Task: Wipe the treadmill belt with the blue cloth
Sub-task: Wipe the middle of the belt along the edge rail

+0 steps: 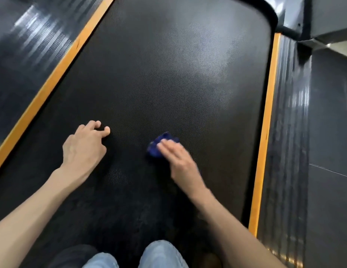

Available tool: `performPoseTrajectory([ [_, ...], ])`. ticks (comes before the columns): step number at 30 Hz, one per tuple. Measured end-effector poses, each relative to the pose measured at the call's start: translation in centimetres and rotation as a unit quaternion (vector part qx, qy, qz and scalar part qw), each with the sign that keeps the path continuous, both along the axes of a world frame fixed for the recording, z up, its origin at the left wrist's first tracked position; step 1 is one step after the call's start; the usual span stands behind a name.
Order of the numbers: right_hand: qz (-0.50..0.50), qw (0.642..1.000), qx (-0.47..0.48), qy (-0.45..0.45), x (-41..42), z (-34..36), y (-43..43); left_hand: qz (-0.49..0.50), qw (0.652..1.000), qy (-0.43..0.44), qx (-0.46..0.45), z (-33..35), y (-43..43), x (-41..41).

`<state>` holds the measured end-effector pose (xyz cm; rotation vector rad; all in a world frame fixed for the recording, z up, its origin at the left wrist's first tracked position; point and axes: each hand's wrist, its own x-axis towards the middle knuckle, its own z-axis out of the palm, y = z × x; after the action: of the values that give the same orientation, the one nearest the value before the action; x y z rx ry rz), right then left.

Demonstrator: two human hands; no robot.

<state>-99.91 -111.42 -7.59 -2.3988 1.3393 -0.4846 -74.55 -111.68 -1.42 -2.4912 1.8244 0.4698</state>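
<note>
Denim knees (163, 254) sit lowest. Left hand (85, 147) braces on the treadmill belt (159, 74), fingers loosely bent, holding nothing; right hand (178, 159) presses flat fingers on the blue cloth (155, 149) mid-belt, between orange edge strips (265, 132).

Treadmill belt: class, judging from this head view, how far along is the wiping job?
Done: the treadmill belt near the knees looks evenly dark, possibly already wiped. In hand: the right hand presses the blue cloth flat on the belt at mid-width, blurred; the left hand braces on its fingertips. Left: the far stretch shows a pale hazy patch, dust or glare, well beyond the cloth.
</note>
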Motion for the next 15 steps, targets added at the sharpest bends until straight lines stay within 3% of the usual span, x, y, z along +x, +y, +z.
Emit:
performPoseTrajectory([
  [4, -0.277, 0.96, -0.013, -0.024, -9.6, 0.1, -2.8, 0.002, 1.0, 0.005, 0.003, -0.3, 0.1, -0.5],
  [7, -0.427, 0.9, 0.002, -0.086, -8.3, 0.2, -2.7, -0.004, 1.0, -0.004, 0.001, -0.3, 0.1, -0.6],
  [8, -0.431, 0.897, -0.007, -0.1, -6.6, 0.3, -2.6, -0.006, 1.0, -0.005, 0.0, -0.3, 0.2, -0.6],
  [12, -0.161, 0.984, -0.012, -0.079, 2.2, 0.4, 1.4, -0.018, 1.0, -0.014, 0.005, -0.3, 0.4, -0.5],
  [15, 0.028, 0.997, 0.008, -0.076, 6.2, 0.2, 4.5, -0.023, 0.999, -0.025, 0.0, -0.4, 0.4, -0.6],
])
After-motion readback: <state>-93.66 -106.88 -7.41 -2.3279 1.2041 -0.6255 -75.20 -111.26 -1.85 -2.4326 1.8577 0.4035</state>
